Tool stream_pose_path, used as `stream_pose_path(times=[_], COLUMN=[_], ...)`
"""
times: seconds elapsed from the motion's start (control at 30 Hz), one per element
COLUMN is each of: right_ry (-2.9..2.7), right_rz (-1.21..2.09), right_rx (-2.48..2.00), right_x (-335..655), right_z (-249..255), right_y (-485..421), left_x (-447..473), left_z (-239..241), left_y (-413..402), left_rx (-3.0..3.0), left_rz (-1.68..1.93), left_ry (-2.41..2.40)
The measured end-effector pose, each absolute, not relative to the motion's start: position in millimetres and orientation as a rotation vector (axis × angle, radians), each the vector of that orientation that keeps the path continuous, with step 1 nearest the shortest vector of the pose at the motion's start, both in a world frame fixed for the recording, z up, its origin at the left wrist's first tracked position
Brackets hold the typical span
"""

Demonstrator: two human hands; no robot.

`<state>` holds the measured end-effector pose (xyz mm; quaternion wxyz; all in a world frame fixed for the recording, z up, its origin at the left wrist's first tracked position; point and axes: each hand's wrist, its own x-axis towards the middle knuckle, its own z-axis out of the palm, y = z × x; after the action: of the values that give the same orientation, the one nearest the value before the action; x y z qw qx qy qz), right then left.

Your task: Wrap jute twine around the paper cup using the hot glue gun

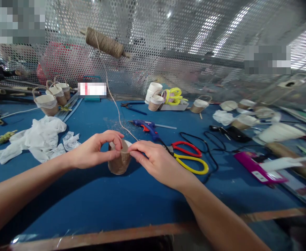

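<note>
A small cup (119, 164) wrapped in brown material stands upright on the blue table, with a bit of pale inner wall showing at its rim. My left hand (97, 149) is at the cup's left rim, its thumb and fingertips pinched together on what looks like the end of the twine. At the right rim, my right hand (157, 162) pinches the twine (119, 115) between thumb and forefinger. A short stretch of twine appears to run between both hands across the rim. From there it rises to a twine spool (104, 42) on a rod at the mesh.
Behind my right hand lie a blue glue gun (145, 127) and red-and-yellow-handled scissors (192, 160). White lace cloth (38, 139) lies left. Handled cups (47, 104), pliers (134, 108) and yellow scissors (174, 96) stand or lie farther back. A magenta box (259, 167) and black cord are right.
</note>
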<state>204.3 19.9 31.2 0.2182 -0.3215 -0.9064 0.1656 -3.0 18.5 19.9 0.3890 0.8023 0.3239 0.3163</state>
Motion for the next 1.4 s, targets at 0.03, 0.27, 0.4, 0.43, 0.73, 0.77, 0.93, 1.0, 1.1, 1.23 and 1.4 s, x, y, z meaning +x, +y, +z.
stream_pose_path(times=[0.03, 0.27, 0.4, 0.43, 0.73, 0.77, 0.93, 1.0, 1.1, 1.23, 1.4], right_ry=[-2.504, -2.524, -2.529, -2.531, -2.535, -2.534, -2.524, -2.507, -2.447, -2.394, -2.349], right_rz=[0.456, 0.460, 0.444, 0.437, 0.415, 0.417, 0.441, 0.476, 0.574, 0.683, 0.718], right_rx=[-0.888, -0.928, -0.924, -0.920, -0.919, -0.918, -0.929, -0.942, -0.951, -1.002, -1.048], right_x=[204, 200, 199, 199, 199, 199, 198, 197, 198, 197, 192], right_z=[31, 32, 32, 32, 32, 33, 33, 32, 33, 34, 36], right_y=[20, 18, 16, 16, 16, 16, 15, 16, 18, 19, 15], left_x=[-3, 0, 6, 7, 7, 7, 8, 8, 5, 2, 3], left_z=[20, 20, 21, 22, 25, 25, 25, 25, 24, 24, 24], left_y=[18, 15, 13, 13, 12, 12, 11, 12, 13, 15, 16], left_rx=[2.038, 1.969, 1.934, 1.934, 2.038, 2.037, 2.005, 1.989, 1.977, 1.942, 1.938], left_rz=[0.801, 0.807, 0.810, 0.815, 0.826, 0.824, 0.828, 0.832, 0.833, 0.822, 0.816], left_ry=[0.830, 0.923, 1.043, 1.050, 0.957, 0.964, 0.981, 0.984, 0.991, 0.984, 0.981])
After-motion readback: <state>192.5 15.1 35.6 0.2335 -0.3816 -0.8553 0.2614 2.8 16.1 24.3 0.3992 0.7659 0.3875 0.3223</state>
